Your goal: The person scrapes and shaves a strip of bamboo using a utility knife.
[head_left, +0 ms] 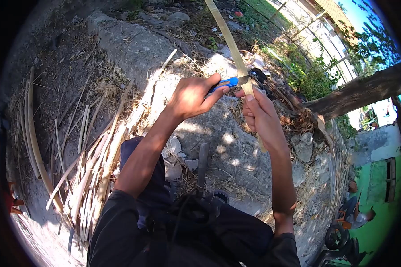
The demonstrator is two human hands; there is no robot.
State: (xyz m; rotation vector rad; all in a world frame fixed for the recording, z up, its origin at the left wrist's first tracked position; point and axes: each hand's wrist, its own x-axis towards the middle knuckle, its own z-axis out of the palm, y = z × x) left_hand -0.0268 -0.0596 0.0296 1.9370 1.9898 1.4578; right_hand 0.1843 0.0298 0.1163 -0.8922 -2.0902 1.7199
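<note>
Dusty ground (49, 107), cane pile (91, 178) by rock's (229, 153) left edge; I see left hand (189, 98) clenching knife (225, 84), blade (243, 80) against strip (230, 40), right hand (263, 115) pinching it, likely for steadiness.

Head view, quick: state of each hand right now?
Left hand: closed, holding the blue-handled knife.
Right hand: closed, holding the bamboo strip.

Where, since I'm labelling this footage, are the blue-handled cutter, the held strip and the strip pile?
Blue-handled cutter (227, 83): head view, on its handle.
Held strip (235, 51): head view, on its upper stretch.
Strip pile (98, 173): head view, around mid-heap.
</note>
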